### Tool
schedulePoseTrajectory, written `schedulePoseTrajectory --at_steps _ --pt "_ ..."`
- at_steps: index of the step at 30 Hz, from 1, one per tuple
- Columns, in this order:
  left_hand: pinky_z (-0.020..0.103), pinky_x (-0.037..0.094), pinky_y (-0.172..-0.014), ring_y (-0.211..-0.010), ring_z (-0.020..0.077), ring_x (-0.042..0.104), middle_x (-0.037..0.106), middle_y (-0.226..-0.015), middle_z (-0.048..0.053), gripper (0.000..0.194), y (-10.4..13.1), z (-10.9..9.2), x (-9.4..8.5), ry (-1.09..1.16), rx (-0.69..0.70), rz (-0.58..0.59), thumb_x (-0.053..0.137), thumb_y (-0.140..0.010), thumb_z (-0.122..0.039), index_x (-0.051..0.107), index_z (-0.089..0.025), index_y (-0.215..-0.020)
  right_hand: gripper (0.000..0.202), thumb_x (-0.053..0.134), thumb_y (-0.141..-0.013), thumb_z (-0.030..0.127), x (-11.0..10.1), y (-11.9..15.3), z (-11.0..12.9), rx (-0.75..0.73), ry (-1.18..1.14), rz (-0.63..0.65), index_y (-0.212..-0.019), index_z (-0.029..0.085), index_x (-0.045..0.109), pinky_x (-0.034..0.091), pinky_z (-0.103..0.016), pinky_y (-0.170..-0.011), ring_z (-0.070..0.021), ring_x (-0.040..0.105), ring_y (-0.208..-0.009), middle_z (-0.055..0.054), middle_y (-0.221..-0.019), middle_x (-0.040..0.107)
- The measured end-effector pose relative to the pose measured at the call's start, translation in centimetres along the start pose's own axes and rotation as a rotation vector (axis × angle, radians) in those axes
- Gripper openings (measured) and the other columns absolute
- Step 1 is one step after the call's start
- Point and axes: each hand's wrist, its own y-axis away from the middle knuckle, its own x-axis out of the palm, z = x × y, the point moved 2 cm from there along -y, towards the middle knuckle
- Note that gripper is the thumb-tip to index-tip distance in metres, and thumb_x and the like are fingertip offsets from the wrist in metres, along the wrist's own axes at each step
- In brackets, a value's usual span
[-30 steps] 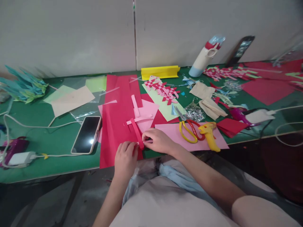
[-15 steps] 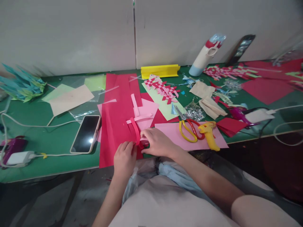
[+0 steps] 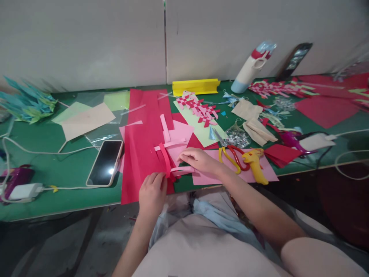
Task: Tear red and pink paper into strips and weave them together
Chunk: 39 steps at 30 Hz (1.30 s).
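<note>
While the left hand (image 3: 152, 191) is pinching the red strip (image 3: 167, 161) between its fingers, seemingly to steady it, the right hand (image 3: 201, 159) is holding its fingers curled just beyond the pink strips (image 3: 187, 168); whether they are gripping anything, I cannot tell.

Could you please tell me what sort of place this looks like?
Probably a papercraft workspace: the green table holds a woven paper piece, scissors and a yellow glue gun.

a phone (image 3: 105, 163) lies face up on the green table (image 3: 66, 169) near a white cable (image 3: 69, 189), while a blue-capped bottle (image 3: 250, 71) stands by the grey wall (image 3: 86, 42) near a dark upright device (image 3: 294, 61).
</note>
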Motion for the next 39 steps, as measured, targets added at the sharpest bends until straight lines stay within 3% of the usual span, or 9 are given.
schedulePoseTrajectory --at_steps 4,8,23,26,32,39 --pt "0.030 0.046 -0.070 -0.078 0.0204 0.061 0.068 -0.085 0.007 0.016 0.0 -0.1 0.0 -0.006 -0.009 0.003 0.051 -0.088 -0.022 0.066 -0.018 -0.093 0.011 0.060 -0.084 0.021 0.1 -2.0 -0.3 -0.171 0.276 0.107 -0.083 0.017 0.071 0.041 -0.030 -0.080 -0.0166 0.060 -0.082 -0.004 -0.084 0.070" --pt "0.030 0.046 -0.069 -0.076 0.0204 0.062 0.068 -0.085 0.008 0.017 0.1 0.0 0.0 -0.020 -0.020 -0.010 0.051 -0.088 -0.023 0.066 -0.017 -0.092 0.015 0.065 -0.082 0.027 0.9 -2.9 -0.1 -0.306 0.383 0.227 -0.091 0.017 0.071 0.040 -0.030 -0.076 -0.0176 0.056 -0.079 -0.006 -0.081 0.068" --pt "0.029 0.046 -0.066 -0.076 0.0205 0.063 0.069 -0.083 0.008 0.018 0.2 0.1 0.0 -0.025 -0.040 -0.021 0.050 -0.089 -0.024 0.066 -0.017 -0.094 0.031 0.074 -0.073 0.040 2.3 -2.7 0.4 -0.439 0.463 0.289 -0.090 0.015 0.068 0.038 -0.029 -0.072 -0.0197 0.050 -0.081 -0.006 -0.083 0.057" --pt "0.029 0.046 -0.066 -0.076 0.0203 0.063 0.069 -0.083 0.008 0.018 0.3 0.1 0.0 -0.030 -0.050 -0.023 0.050 -0.088 -0.024 0.066 -0.018 -0.094 0.032 0.072 -0.074 0.042 2.6 -2.5 0.4 -0.443 0.469 0.275 -0.091 0.015 0.067 0.039 -0.029 -0.072 -0.0200 0.050 -0.080 -0.007 -0.084 0.058" --pt "0.028 0.045 -0.065 -0.071 0.0191 0.062 0.069 -0.080 0.008 0.017 0.3 0.0 0.1 -0.053 -0.051 -0.057 0.050 -0.088 -0.024 0.067 -0.018 -0.089 0.012 0.060 -0.085 0.027 2.7 -2.6 -0.3 -0.441 0.376 0.175 -0.083 0.016 0.066 0.040 -0.031 -0.079 -0.0189 0.053 -0.082 -0.007 -0.084 0.062" --pt "0.029 0.045 -0.067 -0.076 0.0198 0.062 0.069 -0.085 0.008 0.016 0.4 -0.1 0.1 -0.042 -0.037 -0.035 0.052 -0.087 -0.021 0.067 -0.018 -0.093 0.006 0.064 -0.080 0.020 2.6 -4.1 -1.1 -0.213 0.299 -0.009 -0.078 0.016 0.068 0.039 -0.027 -0.070 -0.0164 0.052 -0.076 -0.003 -0.072 0.061"
